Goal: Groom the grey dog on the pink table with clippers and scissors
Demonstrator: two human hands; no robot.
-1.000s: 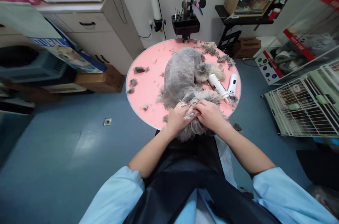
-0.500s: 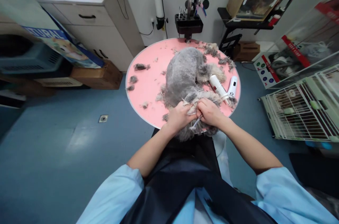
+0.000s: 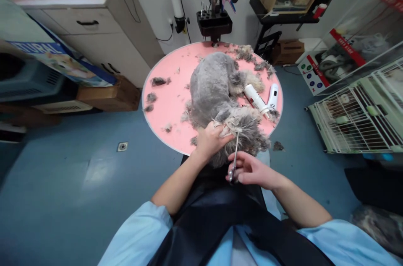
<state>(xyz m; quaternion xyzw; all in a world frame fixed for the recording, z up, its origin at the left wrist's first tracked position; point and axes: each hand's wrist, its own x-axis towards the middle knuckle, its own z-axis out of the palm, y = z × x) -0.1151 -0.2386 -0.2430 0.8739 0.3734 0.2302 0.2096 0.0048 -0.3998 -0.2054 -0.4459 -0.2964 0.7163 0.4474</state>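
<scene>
A grey dog [image 3: 209,83] with a closely trimmed back lies curled on a round pink table [image 3: 166,108]. Longer, shaggy fur covers its head [image 3: 247,125], which is at the near edge. My left hand [image 3: 210,140] is closed on a pale tuft of fur or an ear beside the head; which of the two, I cannot tell. In my right hand [image 3: 253,170] is a pair of scissors [image 3: 234,159], held below the head. Their blades point up and away from me, with the tips at the fur near my left fingers.
A white bottle [image 3: 255,97] and a white clipper [image 3: 273,96] lie right of the dog. Cut fur [image 3: 160,81] is scattered over the table. Behind stands a dark tool holder [image 3: 214,22] on a pole. A wire cage [image 3: 355,117] is at the right, a cabinet [image 3: 91,43] at the left.
My right hand has left the fur beside my left hand and moved down toward me, turning the scissors tips-up. My left hand keeps its hold. More of the dog's head shows.
</scene>
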